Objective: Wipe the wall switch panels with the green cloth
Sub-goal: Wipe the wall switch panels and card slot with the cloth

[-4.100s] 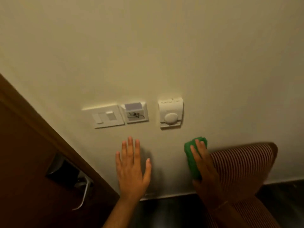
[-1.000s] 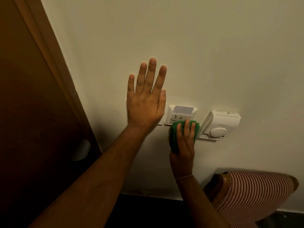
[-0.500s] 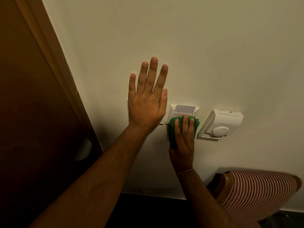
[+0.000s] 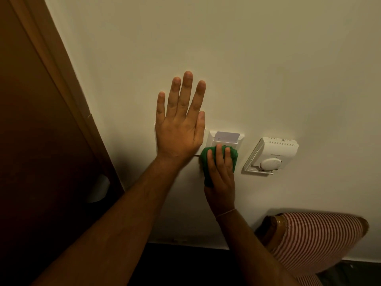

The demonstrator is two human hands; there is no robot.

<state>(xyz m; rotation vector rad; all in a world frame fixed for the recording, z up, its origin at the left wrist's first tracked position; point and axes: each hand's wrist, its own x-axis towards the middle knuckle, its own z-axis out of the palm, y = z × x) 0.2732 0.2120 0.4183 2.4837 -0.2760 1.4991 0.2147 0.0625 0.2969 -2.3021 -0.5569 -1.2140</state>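
My right hand (image 4: 221, 176) presses a folded green cloth (image 4: 206, 162) against the lower half of the white key-card panel (image 4: 212, 138), which holds a pale card (image 4: 226, 135) in its slot. My left hand (image 4: 179, 124) lies flat on the wall, fingers spread upward, covering nearly all of the white light-switch panel (image 4: 155, 131) left of the card panel. A white thermostat (image 4: 272, 154) with a round dial hangs to the right, untouched by either hand.
A brown wooden door and its frame (image 4: 61, 100) run down the left side. A red-and-white striped chair (image 4: 315, 240) stands against the wall at the lower right. The cream wall (image 4: 247, 58) fills the upper area; dark floor lies below the skirting.
From below the panels, both hands rose to the wall. In the last second the cloth slid slightly up over the card panel's lower part; my left hand stayed flat.
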